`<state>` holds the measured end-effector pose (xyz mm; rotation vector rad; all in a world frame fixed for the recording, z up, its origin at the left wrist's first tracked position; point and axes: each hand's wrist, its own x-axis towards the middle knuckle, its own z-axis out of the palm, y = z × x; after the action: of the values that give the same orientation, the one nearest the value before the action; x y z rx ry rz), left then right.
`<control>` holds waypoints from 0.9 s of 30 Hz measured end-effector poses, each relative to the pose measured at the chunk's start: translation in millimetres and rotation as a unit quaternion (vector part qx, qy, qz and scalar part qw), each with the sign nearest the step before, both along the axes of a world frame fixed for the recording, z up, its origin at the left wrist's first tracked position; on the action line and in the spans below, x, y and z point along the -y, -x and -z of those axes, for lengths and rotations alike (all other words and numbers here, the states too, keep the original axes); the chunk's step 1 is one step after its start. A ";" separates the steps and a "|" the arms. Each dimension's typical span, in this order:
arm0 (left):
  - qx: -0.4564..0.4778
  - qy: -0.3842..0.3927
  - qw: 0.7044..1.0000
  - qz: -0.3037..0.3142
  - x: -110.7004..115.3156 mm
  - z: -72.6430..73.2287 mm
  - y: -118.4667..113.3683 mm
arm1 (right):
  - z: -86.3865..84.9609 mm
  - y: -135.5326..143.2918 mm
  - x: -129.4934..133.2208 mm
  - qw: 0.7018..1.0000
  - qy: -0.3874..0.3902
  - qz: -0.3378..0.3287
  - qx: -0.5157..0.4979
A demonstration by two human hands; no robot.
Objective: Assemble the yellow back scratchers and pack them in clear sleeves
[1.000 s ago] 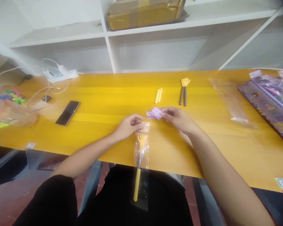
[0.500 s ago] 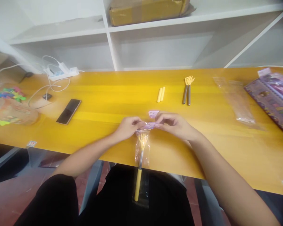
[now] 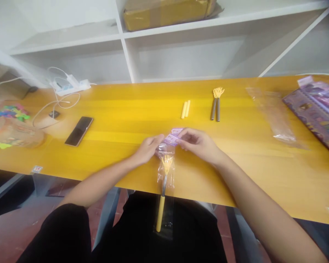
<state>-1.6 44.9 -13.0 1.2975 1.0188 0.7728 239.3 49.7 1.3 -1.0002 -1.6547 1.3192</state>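
Observation:
A yellow-handled back scratcher with a claw-shaped head lies inside a clear plastic bag, which hangs over the table's front edge. My left hand is closed at the upper left of the bag, thumb and fingers together at its top; its fingertips are partly hidden. My right hand pinches a small purple-and-white printed card, folded, just above the bag's opening. Beyond my hands lie two loose yellow handles and two back scratcher rods with claw heads and dark grey shafts.
Flat empty plastic bags lie right, beside a purple printed box holding packaged items. On the left are a phone, a power strip with cables, and a clear container with colourful pieces. White shelving stands behind.
The purple card has tilted, its left end dropping and its right end rising in my right fingers. My left fingertips have shifted slightly up and left, off the card's face.

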 end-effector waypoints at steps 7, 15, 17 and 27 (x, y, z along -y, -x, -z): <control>-0.019 -0.027 0.999 0.036 3.3 -4.5 2.5 | 2.4 3.5 -0.4 0.997 0.029 0.051 -0.042; 0.111 0.085 0.990 -0.032 -3.8 4.3 -2.6 | 7.2 11.0 0.2 0.995 -0.034 0.093 -0.018; 0.150 0.121 0.981 -0.036 -4.1 -0.9 -5.3 | 10.0 12.2 -0.4 0.994 -0.048 0.100 0.002; 0.211 0.197 0.956 -0.053 -3.7 -13.3 -7.7 | 8.2 8.6 0.6 0.974 -0.191 0.059 0.104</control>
<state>6.1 48.6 0.3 0.7002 0.8433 0.8332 230.8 49.0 -6.9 -1.0061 -1.8845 0.7960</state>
